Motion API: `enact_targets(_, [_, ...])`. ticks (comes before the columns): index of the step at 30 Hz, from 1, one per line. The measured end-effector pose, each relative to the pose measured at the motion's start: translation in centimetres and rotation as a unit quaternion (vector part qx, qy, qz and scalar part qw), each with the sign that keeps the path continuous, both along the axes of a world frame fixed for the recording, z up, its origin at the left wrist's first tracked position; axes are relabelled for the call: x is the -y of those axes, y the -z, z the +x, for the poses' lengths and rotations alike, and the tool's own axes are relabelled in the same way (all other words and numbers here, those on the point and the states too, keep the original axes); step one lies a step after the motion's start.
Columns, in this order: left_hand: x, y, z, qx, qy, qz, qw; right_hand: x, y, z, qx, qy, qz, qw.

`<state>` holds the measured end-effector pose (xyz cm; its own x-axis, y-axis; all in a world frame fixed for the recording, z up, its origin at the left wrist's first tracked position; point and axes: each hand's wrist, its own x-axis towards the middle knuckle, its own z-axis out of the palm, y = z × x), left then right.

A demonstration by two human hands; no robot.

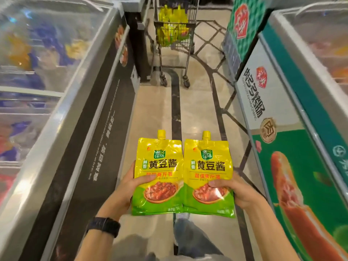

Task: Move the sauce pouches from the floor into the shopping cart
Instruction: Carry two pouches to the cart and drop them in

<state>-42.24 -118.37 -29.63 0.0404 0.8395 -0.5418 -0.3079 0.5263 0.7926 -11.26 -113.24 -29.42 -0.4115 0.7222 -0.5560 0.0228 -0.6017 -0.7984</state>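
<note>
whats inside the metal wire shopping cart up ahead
The metal wire shopping cart holds yellow and green sauce pouches; the pile hides their count and anything underneath.

- One view only: a wide-angle camera worn on the head.
- Faces forward and down along a shop aisle; the floor [156,113] runs from near (bottom) to far (top).
- Nearest, low centre and close to the lens: left hand [130,187] gripping the left sauce pouch [158,166], right hand [239,191] gripping the right sauce pouch [209,166]; the person's legs [190,240] are at the bottom edge.
- Far, top centre: shopping cart [175,34], small.
- Left freezer [62,117] and right freezer [282,102] fill the sides, blurred and bowed by the lens.
</note>
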Motion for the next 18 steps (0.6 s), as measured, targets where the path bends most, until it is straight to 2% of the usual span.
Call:
enact_targets(10, [-21.3,-1.3,-2.1,-0.021,0.0,0.022,1.0,-22.8,-0.8,-2.8,-0.01,-0.012,-0.006,1.0])
enact_targets(18, [-41.6,0.7,-5.5,0.025,0.051,0.0,0.998,-39.5,-1.1,-5.6,0.041,0.032,-0.007,0.999])
